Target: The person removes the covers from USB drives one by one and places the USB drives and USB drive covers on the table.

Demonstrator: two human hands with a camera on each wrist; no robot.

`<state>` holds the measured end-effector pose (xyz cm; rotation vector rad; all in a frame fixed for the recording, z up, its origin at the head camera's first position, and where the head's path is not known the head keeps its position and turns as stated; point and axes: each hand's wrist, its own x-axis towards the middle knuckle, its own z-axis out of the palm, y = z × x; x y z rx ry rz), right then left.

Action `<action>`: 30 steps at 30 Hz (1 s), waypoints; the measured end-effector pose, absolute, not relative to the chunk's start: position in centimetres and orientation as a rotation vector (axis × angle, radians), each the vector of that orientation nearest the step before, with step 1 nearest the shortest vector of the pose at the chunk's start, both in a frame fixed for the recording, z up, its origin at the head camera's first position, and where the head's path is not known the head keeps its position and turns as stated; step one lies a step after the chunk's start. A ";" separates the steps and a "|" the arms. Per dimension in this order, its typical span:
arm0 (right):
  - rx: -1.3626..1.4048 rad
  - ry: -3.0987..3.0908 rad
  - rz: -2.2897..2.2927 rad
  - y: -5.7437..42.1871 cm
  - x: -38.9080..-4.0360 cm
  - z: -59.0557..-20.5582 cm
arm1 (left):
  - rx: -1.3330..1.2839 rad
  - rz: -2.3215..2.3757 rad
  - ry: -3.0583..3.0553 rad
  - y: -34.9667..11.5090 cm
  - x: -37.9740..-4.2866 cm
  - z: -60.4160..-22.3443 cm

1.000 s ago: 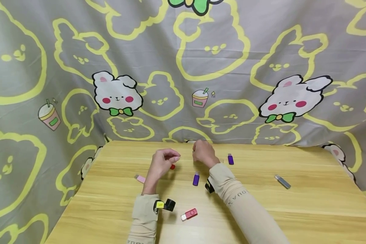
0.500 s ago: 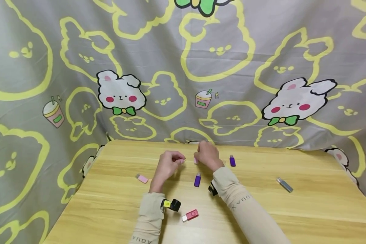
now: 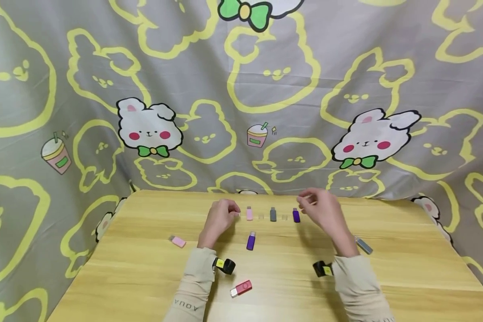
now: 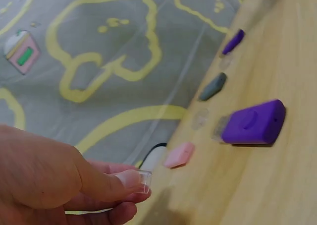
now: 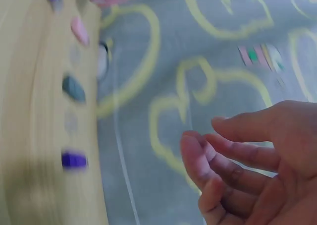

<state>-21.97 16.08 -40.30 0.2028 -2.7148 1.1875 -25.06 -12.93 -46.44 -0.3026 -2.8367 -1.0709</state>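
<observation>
Between thumb and fingertips my left hand (image 3: 220, 219) pinches a small clear plastic cap (image 4: 143, 182), just left of a pink USB stick (image 3: 249, 213). That stick stands in a row at the back of the table with a grey USB stick (image 3: 273, 214) and a purple USB stick (image 3: 296, 215). Clear caps lie in the gaps, one cap (image 3: 261, 217) after the pink stick and another cap (image 3: 284, 218) after the grey. My right hand (image 3: 324, 212) hovers to the right of the row, its fingers loosely bent around nothing.
In front of the row lies another purple USB stick (image 3: 251, 241), with a red one (image 3: 241, 288) nearer me. A second pink stick (image 3: 178, 241) is at left, and a grey one (image 3: 364, 245) sits beside my right forearm. A patterned curtain (image 3: 209, 89) hangs behind the table's back edge.
My right hand has let go of the pink stick and swung right, uncovering the grey stick and caps. The left hand stays about where it was. A red thing seen beside it earlier no longer shows.
</observation>
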 end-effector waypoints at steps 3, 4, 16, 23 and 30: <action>0.160 -2.693 1.191 18.7 -20.9 -40.3 | -0.271 -0.982 -2.896 -13.0 -25.4 -46.7; 0.144 -2.686 1.191 19.5 -20.5 -40.4 | -0.258 -0.955 -2.913 -13.1 -25.5 -46.8; 0.017 -2.811 1.055 26.4 -18.5 -42.0 | -0.210 -0.796 -2.969 -13.3 -26.4 -47.4; -0.025 -2.934 0.980 28.2 -18.2 -42.5 | -0.240 -0.790 -2.968 -13.8 -26.3 -47.9; -0.040 -3.029 0.927 30.6 -17.9 -43.3 | -0.316 -0.899 -2.861 -13.8 -25.9 -46.8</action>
